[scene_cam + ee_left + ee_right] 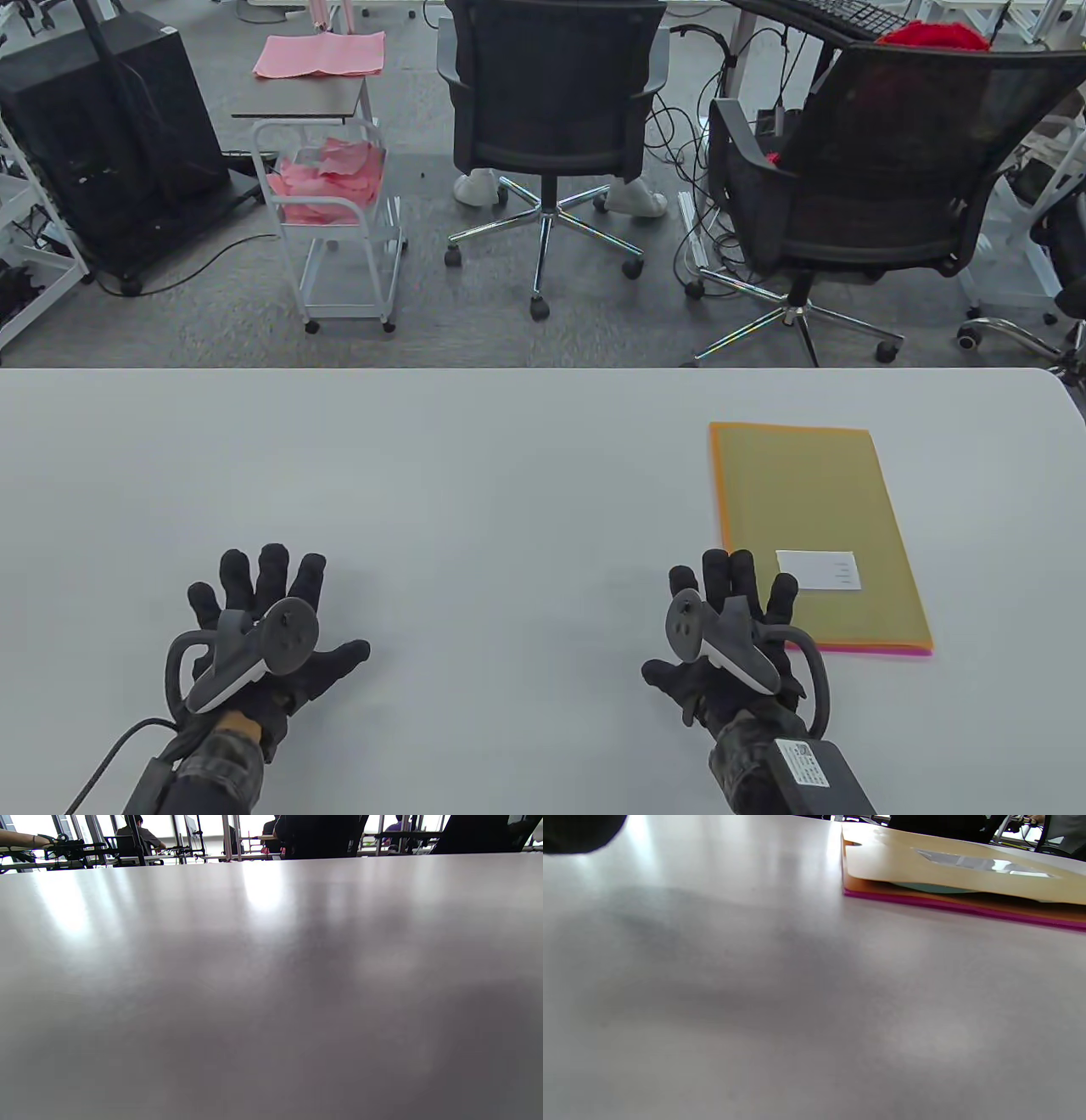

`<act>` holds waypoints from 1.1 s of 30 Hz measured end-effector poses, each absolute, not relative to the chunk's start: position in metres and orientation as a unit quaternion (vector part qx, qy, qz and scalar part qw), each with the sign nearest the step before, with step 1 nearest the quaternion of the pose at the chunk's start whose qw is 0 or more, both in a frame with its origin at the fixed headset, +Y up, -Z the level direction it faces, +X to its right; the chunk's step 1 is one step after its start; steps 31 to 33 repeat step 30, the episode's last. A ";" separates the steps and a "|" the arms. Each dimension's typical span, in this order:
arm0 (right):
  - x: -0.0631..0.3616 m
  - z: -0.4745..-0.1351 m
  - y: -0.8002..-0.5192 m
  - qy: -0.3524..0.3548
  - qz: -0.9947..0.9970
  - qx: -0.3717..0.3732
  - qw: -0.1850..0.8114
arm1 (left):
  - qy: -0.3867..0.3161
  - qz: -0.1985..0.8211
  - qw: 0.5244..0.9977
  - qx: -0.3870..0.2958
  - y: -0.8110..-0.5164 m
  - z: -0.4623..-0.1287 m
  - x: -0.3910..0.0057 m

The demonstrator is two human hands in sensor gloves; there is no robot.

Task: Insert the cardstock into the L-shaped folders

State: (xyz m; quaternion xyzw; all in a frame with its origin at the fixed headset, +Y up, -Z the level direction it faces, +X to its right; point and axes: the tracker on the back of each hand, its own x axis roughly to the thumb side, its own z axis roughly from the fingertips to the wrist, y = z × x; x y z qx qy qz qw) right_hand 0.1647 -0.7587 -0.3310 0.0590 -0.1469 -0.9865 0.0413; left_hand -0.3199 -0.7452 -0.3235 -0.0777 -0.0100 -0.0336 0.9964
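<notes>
Both hands flat on table (509,475), fingers spread, holding nothing. Stack (814,535) of folders w/ cardstock lies just right of right hand (730,628), little finger at its edge; left hand (263,628) well apart. Likely next: lift top folder by its open corner, steady the rest.

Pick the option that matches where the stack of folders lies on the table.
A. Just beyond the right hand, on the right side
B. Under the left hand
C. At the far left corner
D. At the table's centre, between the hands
A: in the table view the folders lie on the table to the right, just beyond the right hand, while the left hand rests flat far from them.
</notes>
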 end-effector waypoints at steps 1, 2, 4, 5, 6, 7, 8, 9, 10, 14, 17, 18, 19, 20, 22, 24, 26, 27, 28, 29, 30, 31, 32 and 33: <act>0.168 -0.332 -0.759 -0.148 -0.986 0.068 0.034 | -0.008 -0.032 0.996 -0.085 -0.747 -0.324 -0.322; 0.172 -0.331 -0.760 -0.144 -0.986 0.079 0.021 | -0.004 -0.024 0.994 -0.102 -0.750 -0.325 -0.324; 0.179 -0.331 -0.763 -0.139 -0.985 0.098 0.003 | 0.006 -0.019 0.993 -0.114 -0.751 -0.325 -0.326; 0.182 -0.331 -0.764 -0.146 -0.984 0.103 -0.005 | 0.007 -0.018 0.993 -0.115 -0.750 -0.325 -0.326; 0.184 -0.331 -0.764 -0.146 -0.983 0.108 -0.008 | 0.009 -0.017 0.994 -0.112 -0.750 -0.325 -0.325; 0.186 -0.331 -0.765 -0.144 -0.983 0.111 -0.015 | 0.003 -0.012 0.994 -0.106 -0.749 -0.325 -0.324; 0.187 -0.331 -0.767 -0.147 -0.982 0.113 -0.024 | 0.002 -0.006 0.994 -0.106 -0.750 -0.326 -0.322; 0.187 -0.332 -0.768 -0.148 -0.982 0.112 -0.026 | 0.004 -0.006 0.994 -0.110 -0.750 -0.326 -0.321; 0.187 -0.332 -0.769 -0.150 -0.982 0.111 -0.026 | 0.003 -0.009 0.994 -0.111 -0.751 -0.326 -0.321; 0.185 -0.333 -0.773 -0.163 -0.980 0.107 -0.028 | 0.004 -0.014 0.992 -0.125 -0.755 -0.326 -0.322; 0.184 -0.333 -0.774 -0.168 -0.980 0.102 -0.031 | 0.010 -0.017 0.990 -0.142 -0.758 -0.326 -0.324; 0.183 -0.334 -0.774 -0.167 -0.980 0.098 -0.036 | 0.011 -0.018 0.989 -0.144 -0.759 -0.326 -0.325; 0.183 -0.334 -0.774 -0.168 -0.980 0.096 -0.040 | 0.011 -0.017 0.989 -0.145 -0.759 -0.326 -0.325; 0.182 -0.334 -0.775 -0.168 -0.980 0.093 -0.043 | 0.011 -0.014 0.989 -0.144 -0.759 -0.326 -0.325; 0.180 -0.335 -0.775 -0.169 -0.981 0.085 -0.045 | 0.010 -0.010 0.990 -0.143 -0.759 -0.327 -0.325; 0.177 -0.335 -0.774 -0.168 -0.981 0.078 -0.049 | 0.003 -0.014 0.990 -0.144 -0.761 -0.327 -0.324; 0.175 -0.335 -0.774 -0.167 -0.982 0.072 -0.047 | 0.000 -0.020 0.989 -0.144 -0.762 -0.327 -0.323; 0.174 -0.335 -0.774 -0.169 -0.982 0.070 -0.045 | 0.000 -0.019 0.989 -0.146 -0.762 -0.327 -0.322; 0.173 -0.335 -0.774 -0.169 -0.982 0.068 -0.044 | -0.001 -0.019 0.989 -0.146 -0.762 -0.327 -0.322; 0.173 -0.334 -0.774 -0.169 -0.982 0.068 -0.042 | -0.001 -0.019 0.989 -0.146 -0.762 -0.327 -0.322; 0.172 -0.335 -0.774 -0.170 -0.982 0.067 -0.042 | 0.000 -0.019 0.989 -0.146 -0.762 -0.327 -0.322; 0.172 -0.335 -0.774 -0.170 -0.982 0.067 -0.042 | 0.000 -0.019 0.989 -0.146 -0.762 -0.327 -0.322; 0.172 -0.335 -0.774 -0.170 -0.982 0.067 -0.042 | 0.000 -0.019 0.989 -0.146 -0.762 -0.327 -0.322; 0.172 -0.335 -0.774 -0.170 -0.982 0.067 -0.042 | 0.000 -0.019 0.989 -0.146 -0.762 -0.327 -0.322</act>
